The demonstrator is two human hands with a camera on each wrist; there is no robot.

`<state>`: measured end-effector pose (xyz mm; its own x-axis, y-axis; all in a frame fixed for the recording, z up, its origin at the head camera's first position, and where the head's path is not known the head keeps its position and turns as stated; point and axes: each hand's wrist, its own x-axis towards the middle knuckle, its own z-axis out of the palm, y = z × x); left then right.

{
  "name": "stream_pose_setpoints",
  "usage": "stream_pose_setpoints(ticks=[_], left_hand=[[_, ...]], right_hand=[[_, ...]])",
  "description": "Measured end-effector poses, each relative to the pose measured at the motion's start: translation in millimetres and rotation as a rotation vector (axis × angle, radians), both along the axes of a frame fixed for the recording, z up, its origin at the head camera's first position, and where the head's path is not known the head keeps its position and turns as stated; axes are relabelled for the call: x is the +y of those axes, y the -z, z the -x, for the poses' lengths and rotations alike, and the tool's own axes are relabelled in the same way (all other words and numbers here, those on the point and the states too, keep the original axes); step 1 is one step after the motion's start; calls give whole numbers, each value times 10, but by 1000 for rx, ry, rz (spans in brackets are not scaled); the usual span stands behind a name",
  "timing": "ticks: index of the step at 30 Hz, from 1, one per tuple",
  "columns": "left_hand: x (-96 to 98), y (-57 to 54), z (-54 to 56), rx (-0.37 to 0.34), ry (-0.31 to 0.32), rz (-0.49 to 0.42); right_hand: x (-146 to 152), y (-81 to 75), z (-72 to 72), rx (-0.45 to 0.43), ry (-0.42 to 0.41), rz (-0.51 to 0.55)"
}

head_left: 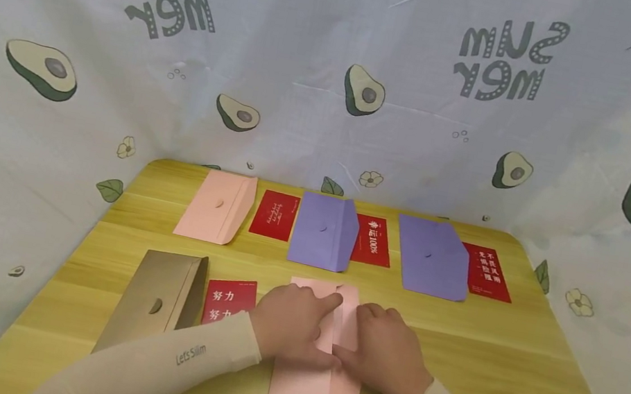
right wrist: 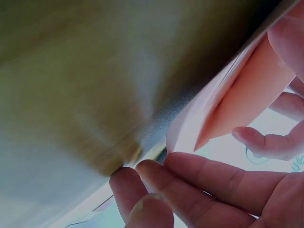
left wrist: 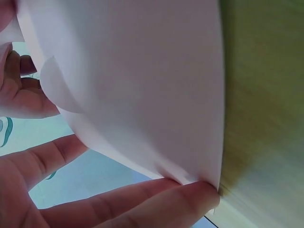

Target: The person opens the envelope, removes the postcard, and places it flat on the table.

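A pink envelope (head_left: 297, 387) lies on the table in front of me, its flap side to the right. My left hand (head_left: 290, 323) grips its middle, with the index finger near the far end of the crease and the thumb further down. In the left wrist view, fingertips (left wrist: 199, 194) are right at the paper's edge. From the right, my right hand (head_left: 390, 351) holds the flap side, its thumb close to the left thumb at the crease. In the right wrist view the envelope (right wrist: 256, 90) gapes a little along its edge, beside the fingertips (right wrist: 178, 161).
A brown envelope (head_left: 143, 290) and a red card (head_left: 232, 291) lie to the left. Along the back are another pink envelope (head_left: 212, 207), two purple envelopes (head_left: 316, 229) and several red cards (head_left: 274, 214). A patterned cloth (head_left: 304, 117) hangs behind the table (head_left: 512, 373).
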<state>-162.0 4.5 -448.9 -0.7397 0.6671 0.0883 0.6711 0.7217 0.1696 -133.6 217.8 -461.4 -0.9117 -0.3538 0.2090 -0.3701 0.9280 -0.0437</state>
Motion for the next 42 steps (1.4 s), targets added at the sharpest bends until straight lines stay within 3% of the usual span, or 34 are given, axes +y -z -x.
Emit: stream_pose_setpoints(ticks=[5,12,24,30,42], left_hand=[[-21,20,-1,5,-13,-21],[4,22,-3,-2,-4,4],[-11,17,-5,18,-10,15],[18,33,-6,-9,-9,46],[13,25,-7,-27,-24,44]], right_hand=[[-9,-17,21,-14,-19,12],[40,-18,20,-89,32,24],[110,-9,110,-151,-2,146],[177,-45,117,-199,-4,185],[175,-83,114,-211,-5,192]])
